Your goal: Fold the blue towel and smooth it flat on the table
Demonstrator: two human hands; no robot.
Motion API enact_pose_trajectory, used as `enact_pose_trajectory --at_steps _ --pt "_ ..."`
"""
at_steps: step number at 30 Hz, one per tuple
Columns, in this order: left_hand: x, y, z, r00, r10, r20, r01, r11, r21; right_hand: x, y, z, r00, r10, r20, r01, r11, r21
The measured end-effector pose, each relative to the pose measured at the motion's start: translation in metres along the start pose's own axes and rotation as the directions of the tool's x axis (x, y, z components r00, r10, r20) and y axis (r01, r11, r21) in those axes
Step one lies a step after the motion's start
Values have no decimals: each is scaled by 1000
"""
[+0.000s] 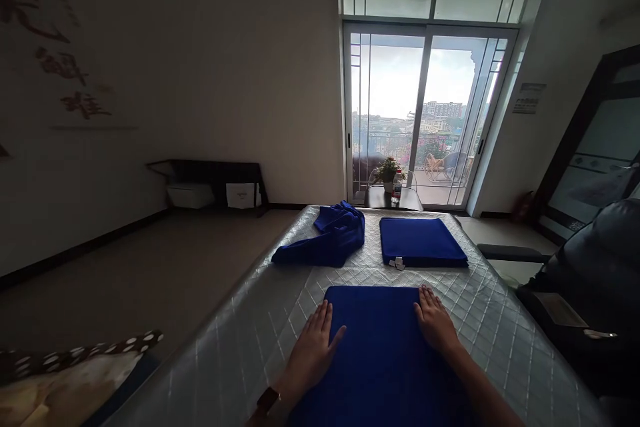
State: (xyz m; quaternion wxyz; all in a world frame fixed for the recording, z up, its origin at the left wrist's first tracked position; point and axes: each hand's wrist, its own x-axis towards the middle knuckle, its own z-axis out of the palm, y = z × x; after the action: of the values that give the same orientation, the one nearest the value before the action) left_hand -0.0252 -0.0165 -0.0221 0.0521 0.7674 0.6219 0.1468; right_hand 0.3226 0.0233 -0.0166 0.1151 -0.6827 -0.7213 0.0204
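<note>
A blue folded cloth (377, 360), smooth and rectangular, lies before me on the silver quilted table cover (360, 273). My left hand (315, 343) rests flat along its left edge, fingers stretched forward and thumb spread over the fabric. At the far right corner, my right hand (434, 320) lies flat with its fingers extended, touching the cloth's edge. Neither hand grips anything. Beyond them, on the right, is a neat folded blue stack (420, 240) with white tags at its near edge. A crumpled blue garment (335, 237) lies to its left.
Behind the covered surface stands a small table (400, 200) with a potted plant (388, 172) and a bottle (397, 187), in front of glass sliding doors. A dark leather chair (595, 273) is at the right. A patterned cushion (75, 380) sits at lower left.
</note>
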Motion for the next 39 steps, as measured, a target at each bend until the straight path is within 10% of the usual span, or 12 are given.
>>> enact_pose_trajectory --at_steps 7,16,20,24,32,39 --pt "15 14 -15 996 -40 75 36 998 52 0 -2 -4 1000 10 18 -10 1000 23" --pt "66 167 14 929 351 120 -337 933 -125 -1 0 -5 1000 -2 30 2 1000 6" --pt "78 193 40 933 352 77 -337 928 -160 -1 3 -2 999 -26 24 27 999 -36" --pt "77 159 35 957 278 79 -271 958 -89 -1 2 -2 1000 -6 1 6 1000 -3" --pt "71 15 1 1000 -7 -12 8 997 78 -1 -2 -5 1000 15 5 -16 1000 19" --pt "69 -8 9 999 -21 -41 23 999 45 -1 -2 -2 1000 20 -8 -20 1000 -8"
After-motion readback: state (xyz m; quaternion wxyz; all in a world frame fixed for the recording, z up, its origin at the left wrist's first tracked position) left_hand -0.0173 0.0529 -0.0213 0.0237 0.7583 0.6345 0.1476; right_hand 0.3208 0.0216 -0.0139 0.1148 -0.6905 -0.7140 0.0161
